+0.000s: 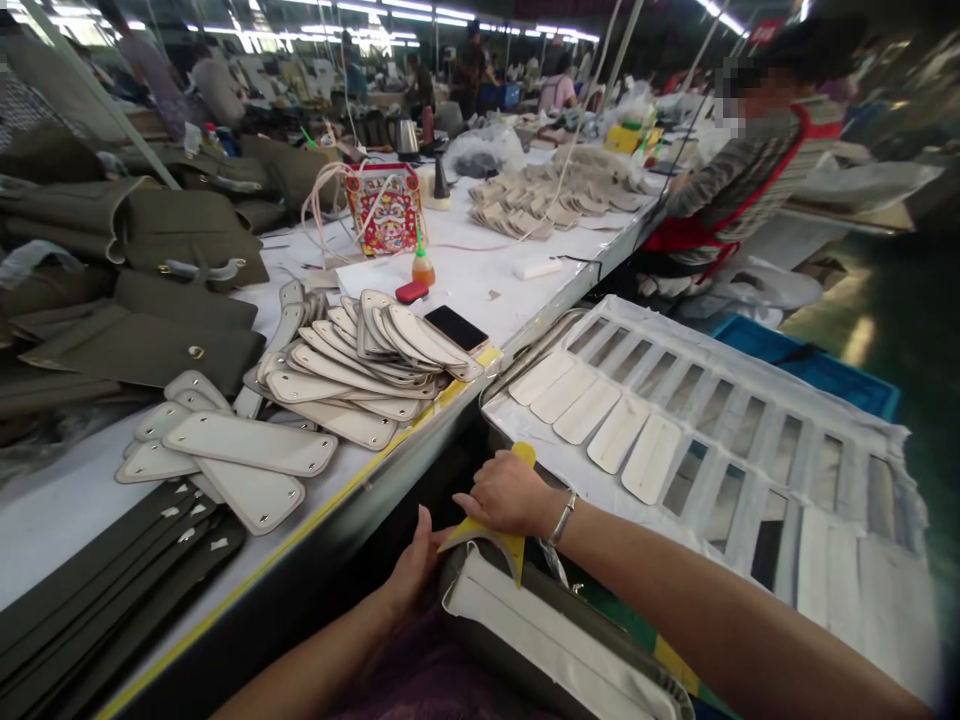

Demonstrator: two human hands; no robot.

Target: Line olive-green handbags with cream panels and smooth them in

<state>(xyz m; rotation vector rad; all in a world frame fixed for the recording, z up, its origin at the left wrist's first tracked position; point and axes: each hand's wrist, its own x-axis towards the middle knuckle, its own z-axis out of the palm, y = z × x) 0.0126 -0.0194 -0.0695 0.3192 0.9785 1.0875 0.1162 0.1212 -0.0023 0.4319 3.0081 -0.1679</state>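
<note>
My right hand (508, 494) is closed on a yellow flat tool (495, 540), pressing it against the end of an olive bag piece with a white lining (540, 630) that lies across my lap. My left hand (415, 570) grips the near end of that same piece from below the table edge, thumb up beside the yellow tool. A silver bracelet (562, 517) circles my right wrist. Just past my right hand lies a white slotted rack (750, 440) holding several cream leather tabs (592, 410).
Several cream tabs (360, 365) are piled on the white worktable (480, 285), with a phone (456, 328), a glue bottle (423, 266) and olive bag panels (142, 340) at left. Dark straps (112, 590) lie near the front edge. Another person (750, 170) works at the far right beside a blue crate (810, 365).
</note>
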